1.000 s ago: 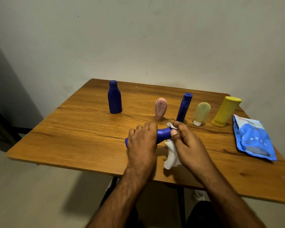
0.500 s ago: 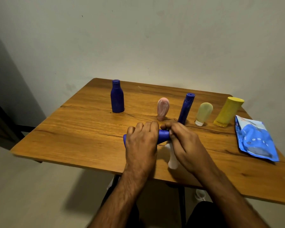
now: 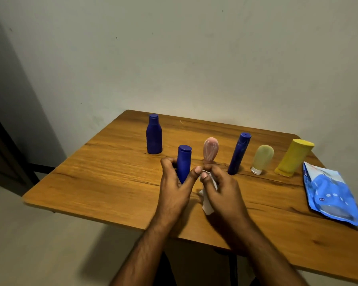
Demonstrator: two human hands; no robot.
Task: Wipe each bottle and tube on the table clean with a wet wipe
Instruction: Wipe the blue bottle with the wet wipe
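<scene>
left hand grips blue bottle, standing up, mid tabletop | right hand pinches wet wipe, touching bottle's right side | next: pink tube just behind, nearer right hand

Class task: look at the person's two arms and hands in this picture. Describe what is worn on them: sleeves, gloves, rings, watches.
Both forearms are bare as far as the picture shows; no sleeve is visible. The left hand and right hand wear no gloves. No ring, watch or bracelet shows on either.
</scene>
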